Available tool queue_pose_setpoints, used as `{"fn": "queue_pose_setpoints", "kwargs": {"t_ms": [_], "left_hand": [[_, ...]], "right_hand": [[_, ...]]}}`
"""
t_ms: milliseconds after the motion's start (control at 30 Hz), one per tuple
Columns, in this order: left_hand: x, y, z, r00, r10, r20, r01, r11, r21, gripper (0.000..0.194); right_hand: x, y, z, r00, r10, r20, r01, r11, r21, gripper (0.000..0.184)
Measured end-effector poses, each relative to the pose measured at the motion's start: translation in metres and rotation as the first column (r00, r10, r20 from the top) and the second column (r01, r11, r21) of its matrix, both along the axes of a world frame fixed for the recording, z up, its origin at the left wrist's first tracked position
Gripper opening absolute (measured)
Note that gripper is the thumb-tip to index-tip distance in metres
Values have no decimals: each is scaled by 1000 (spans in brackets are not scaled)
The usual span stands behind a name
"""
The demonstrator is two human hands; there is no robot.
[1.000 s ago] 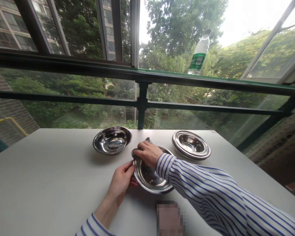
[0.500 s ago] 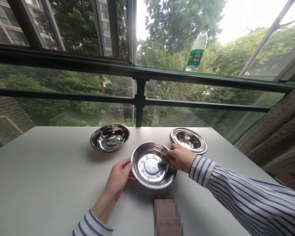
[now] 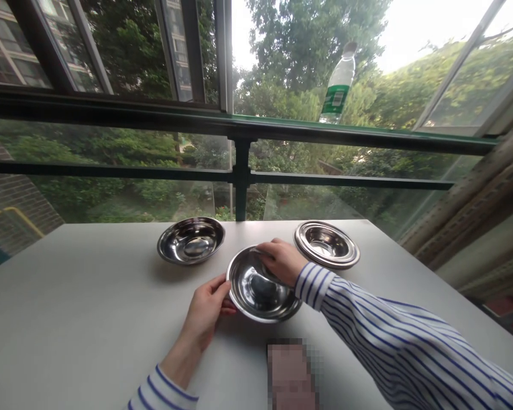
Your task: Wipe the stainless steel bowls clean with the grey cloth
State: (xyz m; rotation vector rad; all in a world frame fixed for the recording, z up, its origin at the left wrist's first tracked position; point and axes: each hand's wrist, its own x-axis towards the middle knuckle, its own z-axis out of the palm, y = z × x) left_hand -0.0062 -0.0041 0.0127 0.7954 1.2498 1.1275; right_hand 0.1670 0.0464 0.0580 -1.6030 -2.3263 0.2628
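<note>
Through the head camera I view a round metal bowl (image 3: 259, 293) at the middle of the white surface (image 3: 89, 319), its mouth upward and tipped toward the wearer; being circular, it shows no distinct long axis. The left hand (image 3: 204, 310) pinches the near-left rim, thumb above and fingers beneath. The right hand (image 3: 284, 262) reaches across the far-right rim, its fingers bent down inside; I cannot tell how far they close or whether they grip anything. This hand and its striped sleeve (image 3: 376, 330) hide part of the rim. A second bowl (image 3: 191, 242) stands behind to the left, nested metal dishes (image 3: 327, 245) behind to the right, and a pixelated object (image 3: 290, 373) lies in front. Beyond, a bottle (image 3: 337, 85) stands upon the railing (image 3: 282, 129).
</note>
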Motion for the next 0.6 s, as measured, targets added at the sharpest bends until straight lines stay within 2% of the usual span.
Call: {"fn": "queue_pose_setpoints", "kwargs": {"t_ms": [67, 167, 367, 467, 600], "left_hand": [[1, 0, 0, 1000, -20, 10, 20, 1000, -12, 30], [2, -1, -1, 999, -36, 22, 37, 999, -33, 32], [-1, 0, -3, 990, -17, 139, 26, 998, -62, 29], [-3, 1, 0, 976, -18, 218, 29, 998, -47, 27], [-3, 1, 2, 953, -43, 298, 64, 996, -58, 38]], "right_hand": [[-6, 19, -4, 999, -43, -7, 44, 999, 9, 30], [-21, 29, -13, 1000, -28, -8, 28, 1000, 3, 31], [-46, 15, -20, 977, 213, 7, -212, 977, -22, 27], [-49, 10, -16, 951, 309, 24, -308, 951, -21, 25], [-46, 4, -13, 904, 424, 59, -425, 905, -10, 23]]}}
